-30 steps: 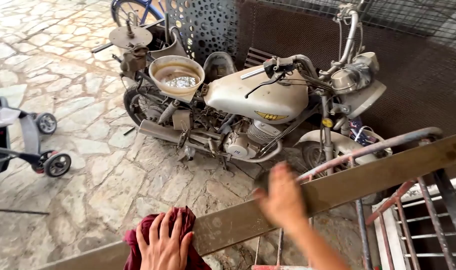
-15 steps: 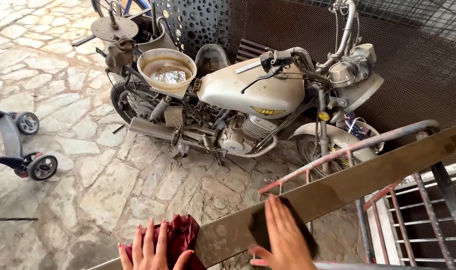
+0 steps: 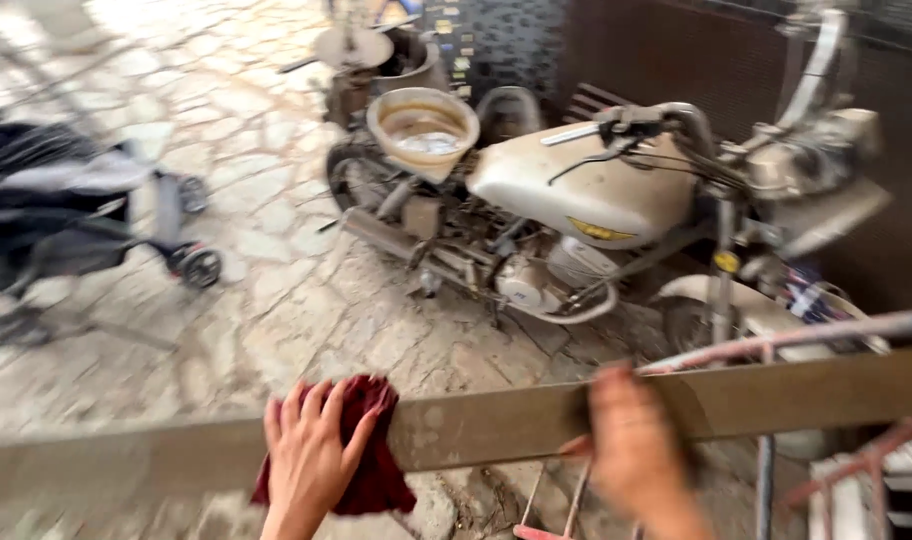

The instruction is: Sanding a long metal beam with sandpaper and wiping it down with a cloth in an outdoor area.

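A long dusty metal rail [image 3: 496,425] runs across the bottom of the view, slightly rising to the right. My left hand [image 3: 309,455] lies flat on it with fingers spread, pressing a dark red cloth [image 3: 376,470] against the rail. The cloth hangs down over the rail's front. My right hand [image 3: 631,450] rests on the rail further right; it is blurred, and its fingers seem to wrap over the top edge.
Beyond the rail, on a stone-paved floor, stands a dusty old motorcycle [image 3: 586,200] with a round basin [image 3: 423,125] on its seat. A dark stroller [image 3: 71,215] stands at the left. Reddish metal frames [image 3: 836,335] and a white rack [image 3: 876,485] sit at the lower right.
The view has swung right and closer. My left hand with the cloth has moved up onto the rail. My right hand has come down from above and settled on the rail.
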